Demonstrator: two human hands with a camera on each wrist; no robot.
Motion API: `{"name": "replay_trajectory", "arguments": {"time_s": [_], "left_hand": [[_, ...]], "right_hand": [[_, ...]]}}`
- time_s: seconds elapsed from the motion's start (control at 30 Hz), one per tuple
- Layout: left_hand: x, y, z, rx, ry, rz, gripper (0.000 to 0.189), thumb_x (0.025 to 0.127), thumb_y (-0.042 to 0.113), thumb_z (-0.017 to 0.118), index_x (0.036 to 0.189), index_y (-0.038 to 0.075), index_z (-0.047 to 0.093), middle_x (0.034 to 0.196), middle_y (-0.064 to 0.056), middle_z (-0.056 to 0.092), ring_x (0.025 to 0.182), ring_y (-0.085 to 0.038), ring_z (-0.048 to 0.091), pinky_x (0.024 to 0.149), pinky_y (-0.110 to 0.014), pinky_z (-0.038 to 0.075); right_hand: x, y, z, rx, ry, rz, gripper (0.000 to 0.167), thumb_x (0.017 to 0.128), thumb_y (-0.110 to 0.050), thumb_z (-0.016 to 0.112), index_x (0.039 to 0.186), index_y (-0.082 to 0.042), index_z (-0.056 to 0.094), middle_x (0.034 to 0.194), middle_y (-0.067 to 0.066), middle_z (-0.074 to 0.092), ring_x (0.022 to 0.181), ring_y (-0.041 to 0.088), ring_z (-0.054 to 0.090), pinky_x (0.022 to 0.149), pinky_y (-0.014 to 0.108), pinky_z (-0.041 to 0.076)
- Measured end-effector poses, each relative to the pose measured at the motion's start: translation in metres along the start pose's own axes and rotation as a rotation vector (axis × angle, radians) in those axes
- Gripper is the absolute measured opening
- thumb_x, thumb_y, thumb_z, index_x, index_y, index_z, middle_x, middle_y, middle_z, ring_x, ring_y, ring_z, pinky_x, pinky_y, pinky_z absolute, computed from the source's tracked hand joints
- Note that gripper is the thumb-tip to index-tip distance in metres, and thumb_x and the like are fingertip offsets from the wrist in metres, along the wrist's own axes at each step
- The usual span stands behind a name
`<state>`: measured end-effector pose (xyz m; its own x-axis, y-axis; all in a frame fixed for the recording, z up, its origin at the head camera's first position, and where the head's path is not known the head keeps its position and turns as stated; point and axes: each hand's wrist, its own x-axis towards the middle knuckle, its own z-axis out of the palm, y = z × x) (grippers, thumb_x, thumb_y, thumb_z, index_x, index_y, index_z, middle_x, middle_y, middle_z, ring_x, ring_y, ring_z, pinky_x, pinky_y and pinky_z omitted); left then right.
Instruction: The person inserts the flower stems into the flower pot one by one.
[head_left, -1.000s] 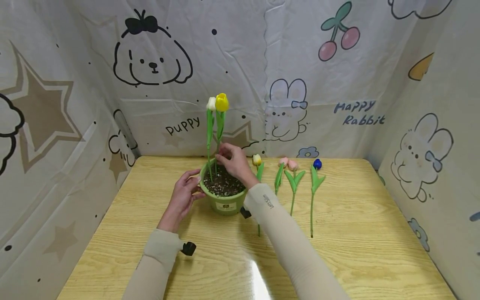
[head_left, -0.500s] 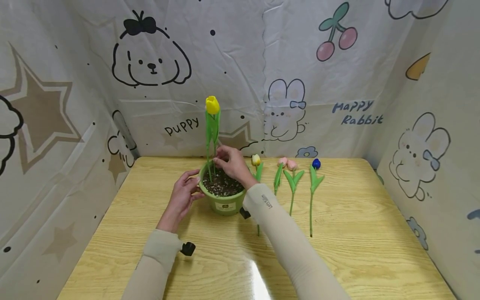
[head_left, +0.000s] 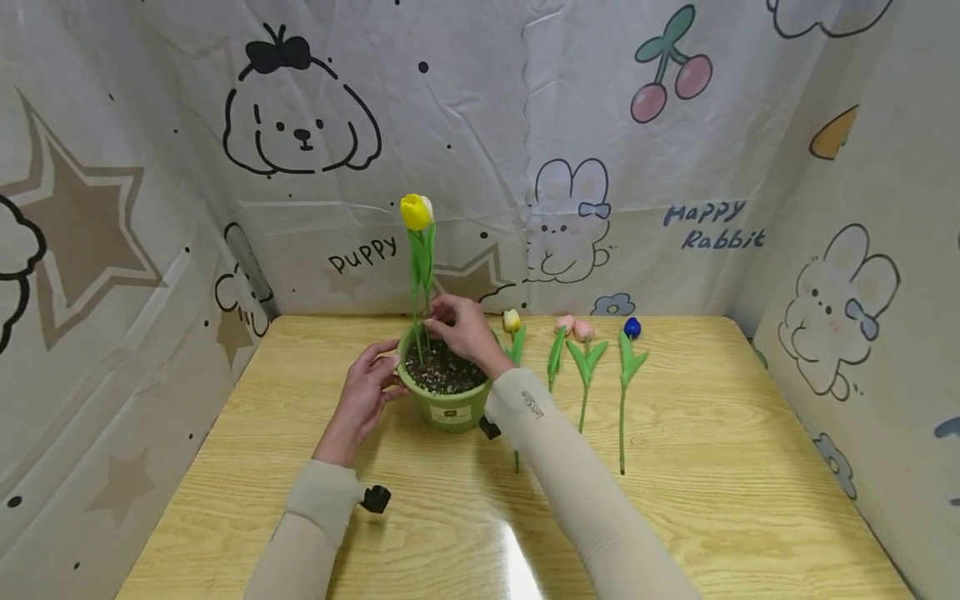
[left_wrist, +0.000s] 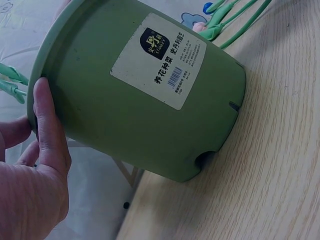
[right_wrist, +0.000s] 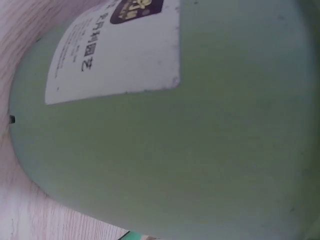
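A green flowerpot [head_left: 426,402] filled with dark, speckled soil [head_left: 450,373] stands upright on the table. My left hand [head_left: 366,396] grips its left rim; in the left wrist view, one finger [left_wrist: 47,117] lies along the pot's outer wall. Over the soil, my right hand [head_left: 467,335] pinches the lower stem of a yellow artificial tulip [head_left: 414,213]. Just behind that bloom, mostly covered, stands a white tulip [head_left: 429,205] in the same pot. The right wrist view holds only the pot wall [right_wrist: 200,145] and label; the right fingers are out of it.
Right of the pot, several artificial tulips lie on the wooden table [head_left: 697,433]: a white-yellow one [head_left: 512,320], two pink ones [head_left: 584,330] and a blue one [head_left: 633,327]. My right forearm crosses over some stems. A printed curtain [head_left: 480,125] hangs behind the table.
The yellow bloom has swung left, passing in front of the white bloom, which now peeks out on its right. My right hand has shifted slightly left and down. The left hand stays at the rim.
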<state>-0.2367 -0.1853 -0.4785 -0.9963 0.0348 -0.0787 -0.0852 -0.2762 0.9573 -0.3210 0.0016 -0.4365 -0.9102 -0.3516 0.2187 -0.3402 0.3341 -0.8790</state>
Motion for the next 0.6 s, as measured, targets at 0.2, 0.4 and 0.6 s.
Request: {"name": "replay_trajectory", "arguments": {"time_s": [0.2, 0.4, 0.6], "left_hand": [[-0.0007, -0.0001, 0.0007, 0.001, -0.002, -0.009, 0.04, 0.109, 0.009, 0.051, 0.148, 0.001, 0.044, 0.09, 0.005, 0.065, 0.069, -0.009, 0.064, 0.061, -0.023, 0.06], [-0.0005, -0.0008, 0.0003, -0.006, 0.003, -0.006, 0.04, 0.109, 0.009, 0.051, 0.147, 0.002, 0.044, 0.089, 0.004, 0.065, 0.068, -0.009, 0.064, 0.061, -0.023, 0.06], [-0.0004, -0.0004, -0.0005, 0.004, -0.001, -0.001, 0.041, 0.109, 0.01, 0.051, 0.148, 0.001, 0.043, 0.089, 0.005, 0.065, 0.068, -0.009, 0.064, 0.062, -0.023, 0.061]], "right_hand": [[-0.0001, 0.0004, -0.0012, -0.017, 0.005, -0.007, 0.021, 0.101, -0.006, 0.067, 0.119, 0.005, 0.066, 0.109, 0.018, 0.07, 0.099, 0.029, 0.072, 0.079, 0.026, 0.064], [-0.0007, -0.0002, -0.0025, -0.051, 0.015, -0.008, 0.023, 0.101, -0.01, 0.067, 0.121, 0.002, 0.066, 0.109, 0.015, 0.072, 0.097, 0.027, 0.072, 0.079, 0.031, 0.063], [-0.0001, 0.0004, -0.004, -0.07, 0.041, -0.018, 0.032, 0.101, -0.013, 0.069, 0.13, 0.0, 0.065, 0.114, 0.014, 0.071, 0.104, 0.027, 0.071, 0.089, 0.036, 0.061]]}}
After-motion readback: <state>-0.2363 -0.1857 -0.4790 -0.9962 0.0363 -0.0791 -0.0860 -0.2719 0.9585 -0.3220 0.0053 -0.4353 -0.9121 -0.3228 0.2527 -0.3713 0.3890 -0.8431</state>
